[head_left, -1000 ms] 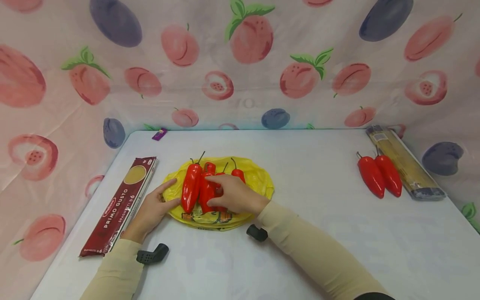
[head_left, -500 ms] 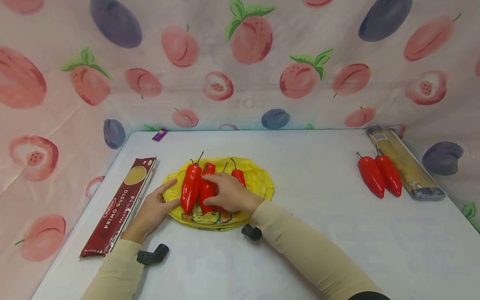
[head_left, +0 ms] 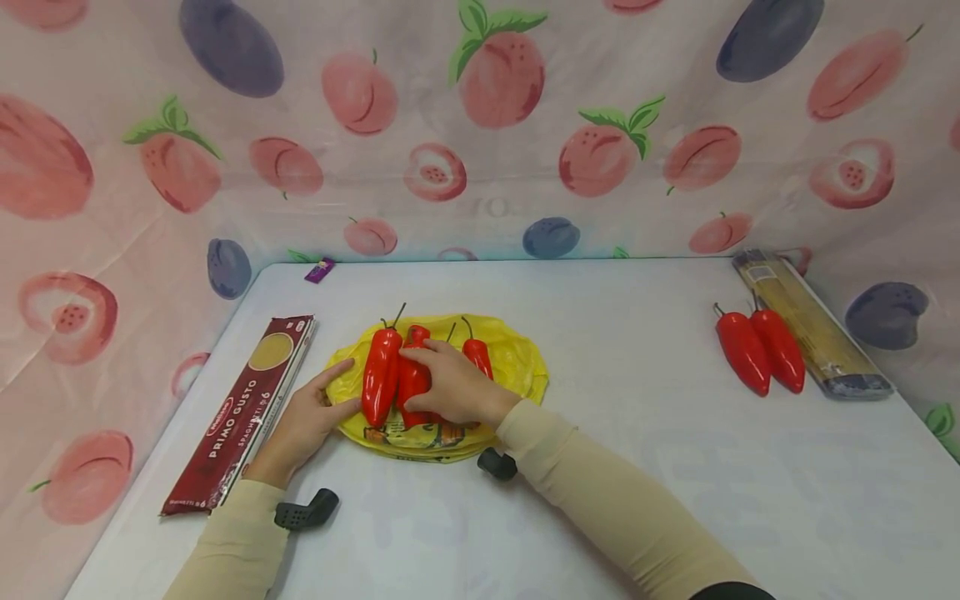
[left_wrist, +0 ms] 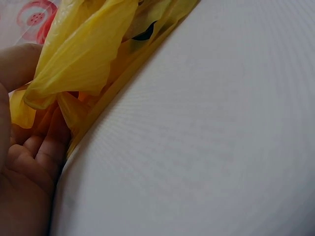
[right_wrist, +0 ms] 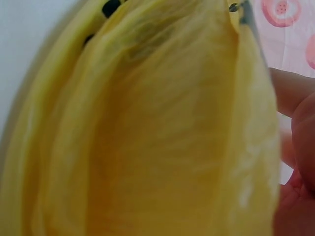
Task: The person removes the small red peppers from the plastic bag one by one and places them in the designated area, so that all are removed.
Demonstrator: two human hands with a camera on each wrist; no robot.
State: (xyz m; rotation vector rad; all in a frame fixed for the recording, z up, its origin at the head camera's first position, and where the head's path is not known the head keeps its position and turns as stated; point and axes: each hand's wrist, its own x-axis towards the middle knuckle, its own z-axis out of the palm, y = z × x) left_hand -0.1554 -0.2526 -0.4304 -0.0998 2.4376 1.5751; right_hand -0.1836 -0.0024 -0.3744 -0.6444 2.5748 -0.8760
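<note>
A crumpled yellow plastic bag (head_left: 517, 354) lies left of centre on the table, with several glossy red peppers on or in it. The leftmost pepper (head_left: 382, 375) points its stem away from me. My left hand (head_left: 303, 421) touches the bag's left side, thumb and index finger spread, the thumb tip close to that pepper. In the left wrist view its other fingers (left_wrist: 47, 145) lie against the yellow folds. From above, my right hand (head_left: 461, 383) grips a red pepper, mostly hidden beneath it, beside the middle pepper (head_left: 415, 375). Another pepper (head_left: 477, 354) shows behind that hand.
A dark red spaghetti pack (head_left: 240, 417) lies by my left forearm. Two red peppers (head_left: 742, 350) lie at the far right beside a clear pack of spaghetti (head_left: 813, 333). A small purple wrapper (head_left: 319, 270) sits near the back edge. A fruit-patterned curtain (head_left: 495, 167) hangs behind.
My right hand has shifted slightly left, closer to the leftmost pepper, and more of the rear right pepper shows. The left hand and the bag have stayed in place.
</note>
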